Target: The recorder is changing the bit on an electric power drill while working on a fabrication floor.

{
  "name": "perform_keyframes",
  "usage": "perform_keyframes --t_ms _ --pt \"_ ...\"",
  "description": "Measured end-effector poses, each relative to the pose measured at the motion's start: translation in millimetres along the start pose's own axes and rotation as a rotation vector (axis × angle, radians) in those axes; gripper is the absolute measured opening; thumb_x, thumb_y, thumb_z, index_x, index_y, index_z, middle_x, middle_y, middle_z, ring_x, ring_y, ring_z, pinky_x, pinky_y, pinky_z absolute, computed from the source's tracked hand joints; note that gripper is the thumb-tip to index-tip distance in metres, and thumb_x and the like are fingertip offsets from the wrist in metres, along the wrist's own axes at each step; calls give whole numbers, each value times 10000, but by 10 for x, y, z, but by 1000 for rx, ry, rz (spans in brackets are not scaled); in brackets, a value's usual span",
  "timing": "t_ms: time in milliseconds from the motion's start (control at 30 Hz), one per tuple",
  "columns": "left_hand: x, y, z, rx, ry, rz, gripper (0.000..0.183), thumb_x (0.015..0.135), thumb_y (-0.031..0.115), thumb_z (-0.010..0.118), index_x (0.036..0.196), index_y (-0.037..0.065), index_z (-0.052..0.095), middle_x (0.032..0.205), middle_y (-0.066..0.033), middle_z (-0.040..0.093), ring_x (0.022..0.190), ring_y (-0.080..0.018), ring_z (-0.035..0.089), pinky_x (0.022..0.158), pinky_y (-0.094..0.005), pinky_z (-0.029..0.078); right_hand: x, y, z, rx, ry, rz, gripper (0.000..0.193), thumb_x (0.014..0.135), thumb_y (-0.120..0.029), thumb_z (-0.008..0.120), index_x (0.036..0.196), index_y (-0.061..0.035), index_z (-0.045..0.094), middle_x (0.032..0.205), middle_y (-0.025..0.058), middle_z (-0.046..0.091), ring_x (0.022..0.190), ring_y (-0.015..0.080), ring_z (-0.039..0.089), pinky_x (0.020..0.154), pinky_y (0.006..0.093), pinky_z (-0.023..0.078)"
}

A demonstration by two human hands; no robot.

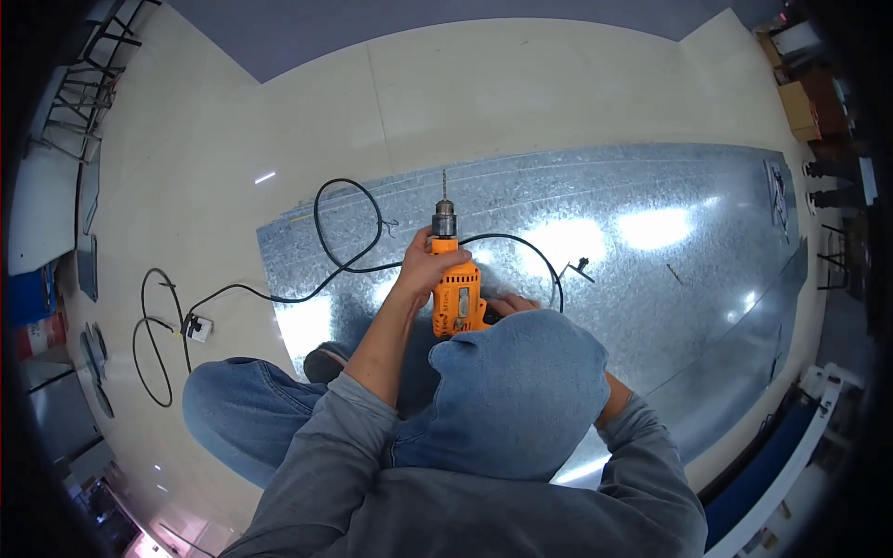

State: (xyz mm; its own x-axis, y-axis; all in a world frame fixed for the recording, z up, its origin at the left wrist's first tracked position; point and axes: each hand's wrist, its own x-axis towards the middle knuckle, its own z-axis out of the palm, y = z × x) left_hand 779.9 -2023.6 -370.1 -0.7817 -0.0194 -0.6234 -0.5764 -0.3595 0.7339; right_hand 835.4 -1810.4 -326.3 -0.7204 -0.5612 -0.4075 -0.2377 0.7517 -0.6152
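An orange corded power drill (456, 298) is held in front of my knees, its long drill bit (445, 186) pointing away from me. My left hand (430, 268) wraps round the front of its body, just behind the dark metal chuck (445, 221). At the handle side, my right hand (513, 304) has its fingers curled against the drill, with my raised right knee hiding most of that hand. A black cord (526, 244) loops from the drill across the sheet. Near the cord lies a small dark chuck key (582, 270).
Large shiny sheet metal (633, 288) lies on the pale floor under the drill. Leftward, the cord reaches a white socket block (199, 327) beside another black loop. A thin bit-like piece (674, 273) rests on the sheet. A blue-and-white frame (772, 465) stands at right.
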Motion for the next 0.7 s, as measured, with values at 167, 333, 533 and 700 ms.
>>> perform_keyframes --t_ms 167,333,533,700 --pt "34 163 -37 264 56 15 613 655 100 805 1159 -24 478 862 -101 622 768 -180 628 643 -325 534 28 44 244 -154 -69 144 471 867 -331 610 1268 -104 512 1177 119 525 1060 254 546 909 396 465" --pt "143 112 -152 103 135 -101 589 667 27 775 1144 -38 436 842 -91 591 682 -186 618 580 -330 538 79 92 445 172 -158 508 526 840 -340 644 1286 -112 484 1236 115 482 1090 226 527 899 387 464" --pt "181 223 -151 61 285 -34 478 672 25 770 1053 -30 485 769 -78 587 652 -174 609 519 -332 522 170 -44 130 -265 -160 213 660 797 -404 668 1325 -96 417 1145 152 515 1029 303 546 936 410 421" --pt "179 408 -315 92 273 -15 448 675 29 776 1026 -16 499 746 -74 587 649 -169 608 517 -334 524 387 -280 -48 -333 -332 200 775 798 -401 674 1385 -63 297 1185 190 522 1135 319 522 975 425 379"
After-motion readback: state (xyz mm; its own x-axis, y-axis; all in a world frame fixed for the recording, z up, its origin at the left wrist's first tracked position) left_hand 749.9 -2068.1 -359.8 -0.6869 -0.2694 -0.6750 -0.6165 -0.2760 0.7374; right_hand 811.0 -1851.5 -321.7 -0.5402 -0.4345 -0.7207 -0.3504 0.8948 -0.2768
